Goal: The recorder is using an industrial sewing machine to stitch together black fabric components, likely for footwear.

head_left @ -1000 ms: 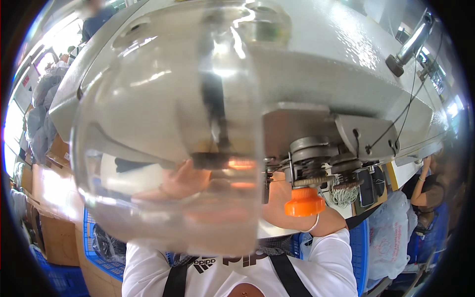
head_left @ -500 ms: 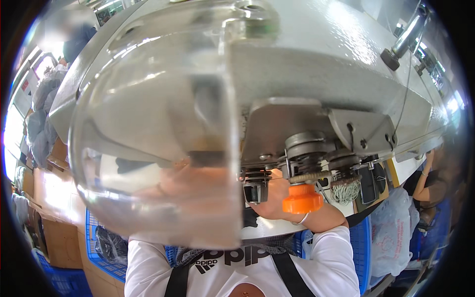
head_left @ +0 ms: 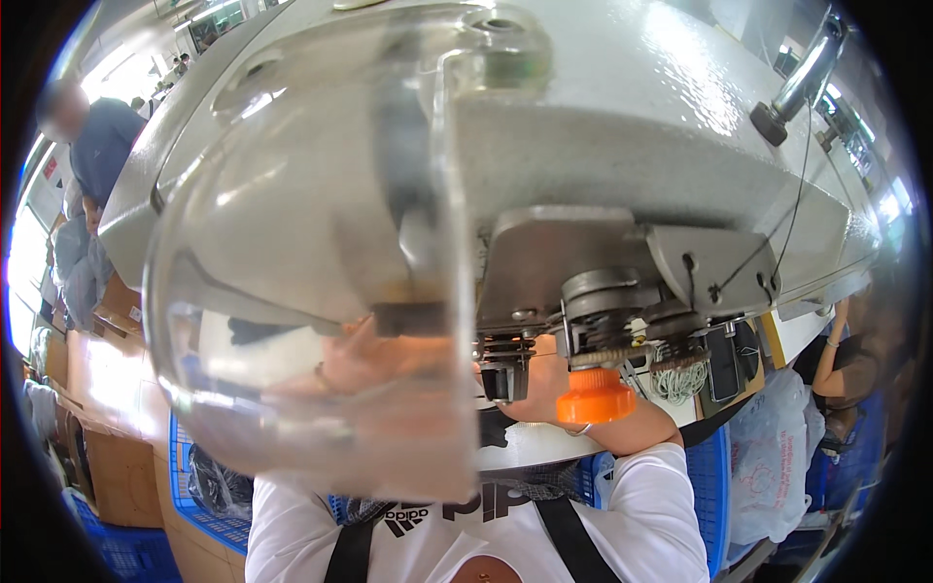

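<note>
A white sewing machine head (head_left: 622, 146) fills the upper view, with a clear plastic guard (head_left: 282, 214) on its left side. Through that guard my left hand (head_left: 374, 358) shows blurred on the white worktop, its fingertips near a dark machine part. My right hand (head_left: 536, 389) is beneath the metal thread-tension parts and beside an orange knob (head_left: 595, 396); its fingers are hidden. A black piece (head_left: 262, 328) lies left of my left hand, seen through the guard. More black material (head_left: 494, 428) shows by my right hand. What either hand holds cannot be made out.
Pale cord (head_left: 678, 381) lies bundled right of the knob, near a dark phone-like object (head_left: 724, 364). Blue baskets (head_left: 209, 496) flank my body. A clear plastic bag (head_left: 768, 457) hangs at right. One person (head_left: 102, 146) stands far left; another's arm (head_left: 831, 364) shows at right.
The machine sits slightly lower in view. My left hand's fingers show a little more distinctly through the guard. The person at far left is now lower and more fully in view.
</note>
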A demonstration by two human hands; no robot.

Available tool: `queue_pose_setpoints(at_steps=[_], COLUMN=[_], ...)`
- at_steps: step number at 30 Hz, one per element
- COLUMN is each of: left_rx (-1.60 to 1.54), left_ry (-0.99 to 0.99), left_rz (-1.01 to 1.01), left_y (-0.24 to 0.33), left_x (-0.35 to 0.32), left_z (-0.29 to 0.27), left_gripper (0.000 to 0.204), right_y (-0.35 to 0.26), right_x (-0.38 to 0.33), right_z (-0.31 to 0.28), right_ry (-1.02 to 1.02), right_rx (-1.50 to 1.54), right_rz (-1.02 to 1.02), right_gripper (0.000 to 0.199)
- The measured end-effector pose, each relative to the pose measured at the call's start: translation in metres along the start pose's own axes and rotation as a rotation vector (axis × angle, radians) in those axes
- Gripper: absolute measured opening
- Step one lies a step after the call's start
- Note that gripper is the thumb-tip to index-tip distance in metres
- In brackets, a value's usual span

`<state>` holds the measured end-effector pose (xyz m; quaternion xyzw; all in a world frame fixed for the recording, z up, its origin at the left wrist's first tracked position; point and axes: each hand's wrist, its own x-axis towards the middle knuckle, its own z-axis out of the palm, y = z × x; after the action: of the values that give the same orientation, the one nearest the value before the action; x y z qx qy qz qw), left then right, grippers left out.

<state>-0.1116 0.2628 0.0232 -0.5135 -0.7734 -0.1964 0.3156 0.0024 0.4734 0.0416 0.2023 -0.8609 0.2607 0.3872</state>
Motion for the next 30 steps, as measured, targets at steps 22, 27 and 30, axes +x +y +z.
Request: queue_pose_setpoints(at_steps=[22,27,30], left_rx=[-0.344,-0.049,-0.199], left_ry=[-0.056,-0.040,-0.023], left_rz=[-0.122,0.090,0.037], left_y=[0.035,0.044,0.046], left_x=[0.015,0.034,0.034], left_z=[-0.021,-0.030,-0.032], left_gripper=[0.023,0.020,0.020], right_y=[0.016,0.017,0.020], right_x=[0.010,0.005,0.004], right_z=[-0.016,-0.016,-0.014], right_ry=[-0.060,-0.150,-0.141], right_rx=[-0.167,-0.117,-0.025], right_rz=[-0.087,-0.002,-0.018], right_gripper=[0.031,0.033,0.035])
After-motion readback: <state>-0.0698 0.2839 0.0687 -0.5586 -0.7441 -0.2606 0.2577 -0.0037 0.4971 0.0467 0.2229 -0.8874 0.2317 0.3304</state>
